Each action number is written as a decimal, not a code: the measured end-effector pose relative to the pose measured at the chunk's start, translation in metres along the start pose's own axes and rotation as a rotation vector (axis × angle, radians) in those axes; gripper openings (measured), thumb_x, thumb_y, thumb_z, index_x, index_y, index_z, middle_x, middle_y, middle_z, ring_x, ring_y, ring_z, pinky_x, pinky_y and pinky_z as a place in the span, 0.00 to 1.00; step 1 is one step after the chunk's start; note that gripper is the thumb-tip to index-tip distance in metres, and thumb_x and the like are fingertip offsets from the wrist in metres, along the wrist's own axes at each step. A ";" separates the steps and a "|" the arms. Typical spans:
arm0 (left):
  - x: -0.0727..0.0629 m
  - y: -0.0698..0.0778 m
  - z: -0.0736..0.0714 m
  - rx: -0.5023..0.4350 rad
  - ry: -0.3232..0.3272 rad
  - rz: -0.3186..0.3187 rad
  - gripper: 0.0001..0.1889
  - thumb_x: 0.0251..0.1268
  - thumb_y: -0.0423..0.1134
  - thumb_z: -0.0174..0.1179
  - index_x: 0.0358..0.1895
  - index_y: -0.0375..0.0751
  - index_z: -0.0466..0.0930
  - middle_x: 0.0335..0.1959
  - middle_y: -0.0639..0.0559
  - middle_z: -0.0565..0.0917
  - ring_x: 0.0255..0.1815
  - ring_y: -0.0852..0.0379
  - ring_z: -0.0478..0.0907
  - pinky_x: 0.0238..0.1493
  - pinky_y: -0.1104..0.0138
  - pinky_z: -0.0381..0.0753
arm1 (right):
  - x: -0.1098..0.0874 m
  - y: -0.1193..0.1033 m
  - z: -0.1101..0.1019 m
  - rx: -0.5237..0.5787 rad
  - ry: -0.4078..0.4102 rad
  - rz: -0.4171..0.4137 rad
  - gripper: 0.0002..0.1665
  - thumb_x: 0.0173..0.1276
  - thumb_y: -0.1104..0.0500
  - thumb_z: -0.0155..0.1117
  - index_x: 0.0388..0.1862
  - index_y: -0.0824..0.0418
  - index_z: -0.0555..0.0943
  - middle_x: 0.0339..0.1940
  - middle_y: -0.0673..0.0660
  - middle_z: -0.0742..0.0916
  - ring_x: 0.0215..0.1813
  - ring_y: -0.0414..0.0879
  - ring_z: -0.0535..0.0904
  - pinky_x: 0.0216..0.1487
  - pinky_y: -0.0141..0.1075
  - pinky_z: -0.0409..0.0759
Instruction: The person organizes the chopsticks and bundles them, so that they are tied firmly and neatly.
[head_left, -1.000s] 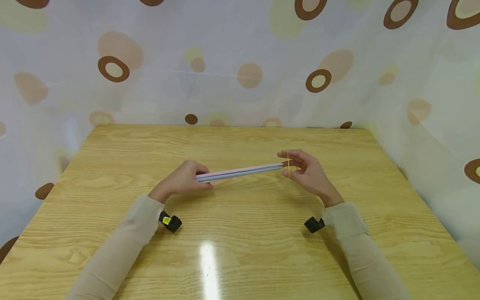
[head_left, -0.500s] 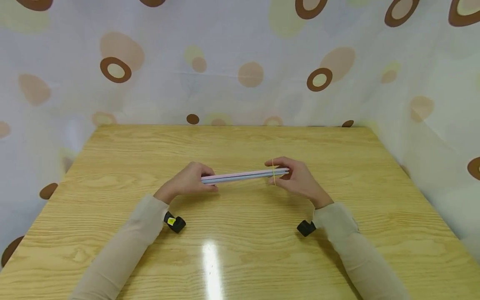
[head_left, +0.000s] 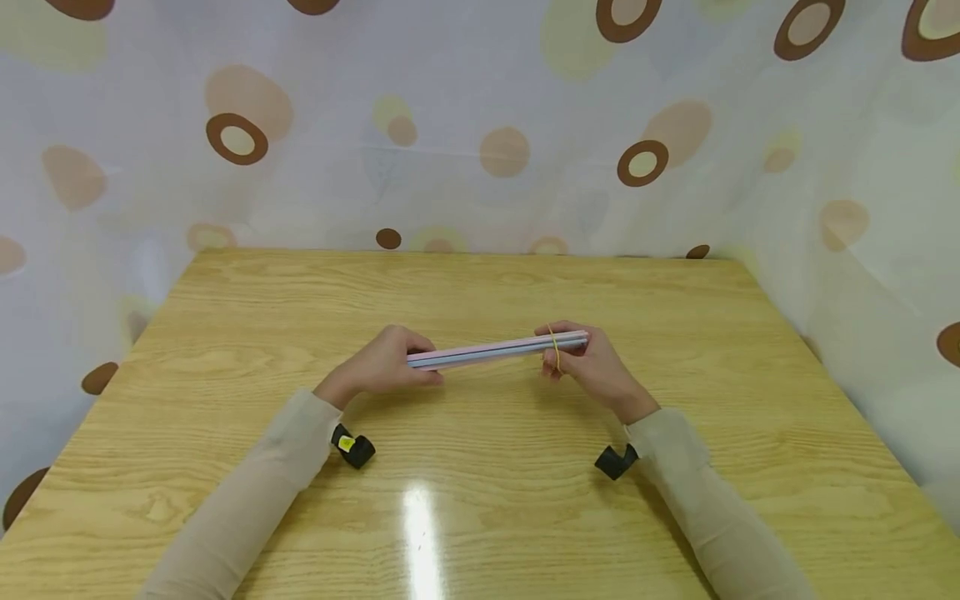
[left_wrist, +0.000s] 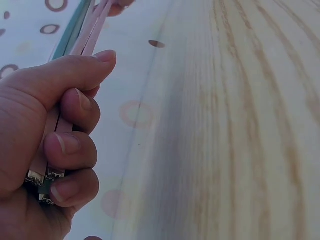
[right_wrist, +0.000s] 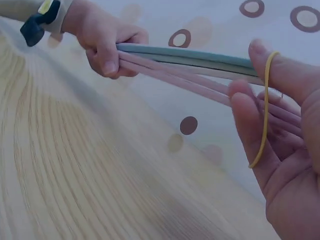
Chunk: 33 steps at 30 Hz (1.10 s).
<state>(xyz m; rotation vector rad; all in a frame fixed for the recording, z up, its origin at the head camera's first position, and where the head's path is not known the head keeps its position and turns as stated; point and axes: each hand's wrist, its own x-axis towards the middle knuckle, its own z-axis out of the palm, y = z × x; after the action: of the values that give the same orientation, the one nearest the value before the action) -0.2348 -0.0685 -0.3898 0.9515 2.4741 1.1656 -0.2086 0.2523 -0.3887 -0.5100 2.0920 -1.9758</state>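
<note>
My left hand (head_left: 384,360) grips one end of a bundle of long thin pink and blue strips (head_left: 483,353) and holds it above the table. Small metal tips (left_wrist: 36,177) poke out under its curled fingers in the left wrist view. The other end of the bundle reaches into my right hand (head_left: 600,375). A yellow rubber band (right_wrist: 266,112) is stretched over the thumb and fingers of that hand, looped around the bundle near its right end. In the right wrist view the bundle passes between the thumb and fingers.
A wood-grain table (head_left: 480,517) lies below both hands. Behind and beside it hangs a pale curtain (head_left: 442,183) with brown and beige circles. A black wrist camera (head_left: 354,447) sits on each wrist at the sleeve cuffs.
My right hand has moved left and slightly down, bringing the rubber band over the bundle's right end. Its fingers have drawn closer around the bundle. The left hand has shifted slightly right.
</note>
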 end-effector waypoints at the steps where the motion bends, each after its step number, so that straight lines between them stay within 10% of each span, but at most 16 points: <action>1: 0.001 0.000 0.000 -0.002 -0.001 0.002 0.05 0.55 0.38 0.70 0.32 0.43 0.86 0.28 0.53 0.84 0.24 0.60 0.71 0.29 0.68 0.71 | 0.000 0.001 0.000 0.047 0.003 -0.002 0.14 0.68 0.63 0.62 0.52 0.62 0.78 0.30 0.51 0.86 0.27 0.38 0.80 0.30 0.31 0.79; 7: 0.003 0.000 0.002 -0.016 0.018 0.003 0.05 0.54 0.38 0.71 0.31 0.42 0.86 0.28 0.53 0.84 0.26 0.59 0.71 0.31 0.68 0.72 | -0.003 0.008 -0.003 0.313 -0.062 -0.085 0.11 0.70 0.66 0.58 0.45 0.54 0.82 0.29 0.49 0.83 0.27 0.36 0.77 0.29 0.25 0.75; 17: 0.003 0.001 0.004 -0.068 0.053 -0.017 0.06 0.56 0.39 0.70 0.33 0.41 0.86 0.26 0.53 0.83 0.23 0.60 0.68 0.25 0.70 0.68 | 0.000 0.008 0.002 0.294 -0.109 0.045 0.09 0.76 0.61 0.50 0.43 0.58 0.79 0.38 0.48 0.85 0.28 0.36 0.75 0.29 0.26 0.72; 23: 0.000 0.004 0.006 -0.086 0.079 -0.023 0.07 0.57 0.39 0.69 0.32 0.39 0.84 0.22 0.54 0.78 0.19 0.62 0.64 0.21 0.72 0.63 | 0.001 0.002 0.024 0.127 0.060 0.044 0.09 0.78 0.64 0.41 0.43 0.64 0.71 0.35 0.48 0.84 0.31 0.38 0.80 0.35 0.28 0.78; 33: 0.004 0.005 0.008 -0.124 0.150 -0.018 0.08 0.57 0.40 0.69 0.32 0.39 0.85 0.21 0.54 0.75 0.18 0.62 0.63 0.19 0.71 0.61 | 0.001 -0.004 0.048 -0.271 0.172 -0.345 0.19 0.74 0.74 0.34 0.56 0.77 0.70 0.45 0.70 0.83 0.40 0.44 0.83 0.42 0.33 0.82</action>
<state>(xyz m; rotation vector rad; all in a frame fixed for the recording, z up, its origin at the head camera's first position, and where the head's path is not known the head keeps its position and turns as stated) -0.2313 -0.0588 -0.3909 0.8345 2.4833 1.4136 -0.1909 0.2080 -0.3886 -0.8270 2.5457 -1.9755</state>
